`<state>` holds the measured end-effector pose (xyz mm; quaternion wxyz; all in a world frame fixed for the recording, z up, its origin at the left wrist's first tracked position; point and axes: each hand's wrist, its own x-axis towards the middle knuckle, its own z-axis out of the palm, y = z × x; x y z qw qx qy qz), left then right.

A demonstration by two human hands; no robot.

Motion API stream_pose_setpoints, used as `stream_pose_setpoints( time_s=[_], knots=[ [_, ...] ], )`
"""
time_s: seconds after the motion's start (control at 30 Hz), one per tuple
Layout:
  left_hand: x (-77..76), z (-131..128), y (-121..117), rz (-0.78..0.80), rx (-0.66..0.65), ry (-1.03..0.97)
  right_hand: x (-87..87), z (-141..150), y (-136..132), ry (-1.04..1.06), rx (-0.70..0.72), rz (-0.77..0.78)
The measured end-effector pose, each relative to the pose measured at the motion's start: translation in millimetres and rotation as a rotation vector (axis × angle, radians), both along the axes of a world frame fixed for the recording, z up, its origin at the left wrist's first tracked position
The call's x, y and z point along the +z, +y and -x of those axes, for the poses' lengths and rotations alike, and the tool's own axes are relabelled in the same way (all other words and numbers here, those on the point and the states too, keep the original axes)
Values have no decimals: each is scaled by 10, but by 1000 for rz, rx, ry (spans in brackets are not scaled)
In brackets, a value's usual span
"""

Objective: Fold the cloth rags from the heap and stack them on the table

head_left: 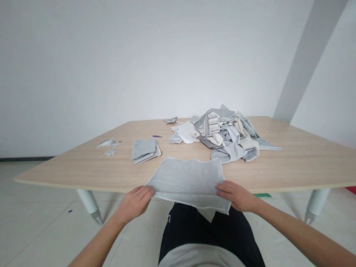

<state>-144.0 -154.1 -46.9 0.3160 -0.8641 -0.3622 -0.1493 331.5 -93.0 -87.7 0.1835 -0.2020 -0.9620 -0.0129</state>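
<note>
A light grey piece of cloth (189, 180) is stretched between my hands at the table's front edge. Its far part lies on the tabletop, while the near part hangs over the edge above my lap. My left hand (137, 200) is closed on the cloth's left near corner. On the right side, my right hand (235, 194) grips the cloth with its fingers on top; the thumb is hidden. Beyond the left hand sits a stack of folded grey cloths (145, 150).
A large heap of grey, cream and striped fabric pieces (225, 135) covers the table's (292, 159) back right of centre. White scraps (109, 144) lie at the left. A small purple tool (157, 136) and a little grey cloth bundle (170, 120) are farther back. A wall stands behind.
</note>
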Motion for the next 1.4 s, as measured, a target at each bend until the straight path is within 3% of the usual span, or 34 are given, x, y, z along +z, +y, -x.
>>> stream_pose_setpoints(
  time_s=[0.1,0.3,0.4,0.5,0.57,0.63,0.77,0.83,0.9,1.0,1.07,1.17,1.3,1.4],
  knots=[
    [-213,15,-131,24,-14,-66,-154,-90,-93,14,-57,18],
    [-374,176,-140,26,-15,-47,-122,-181,-123,50,-84,62],
    [-340,252,-77,65,-9,-128,20,-155,-131,93,-85,148],
    [-120,249,54,134,36,-287,304,-64,-78,164,-128,284],
    [117,206,239,177,114,-414,531,40,40,175,-275,370],
    [371,142,536,210,216,-546,733,174,244,135,-588,422],
    [708,-36,1365,401,411,-664,941,446,764,135,-888,397],
    [736,-136,1735,427,551,-710,950,539,953,144,-1014,394],
    [679,-227,1967,389,601,-734,918,588,1031,165,-1126,383],
    [510,-337,2025,342,547,-711,828,603,961,206,-1225,339],
    [403,-399,1927,347,473,-664,772,611,850,231,-1185,249],
    [305,-495,1711,391,378,-588,729,688,683,225,-959,97],
    [183,-659,1382,418,298,-522,698,938,525,131,-634,46],
    [13,-795,1134,424,257,-450,602,1159,445,99,-545,6]
  ],
)
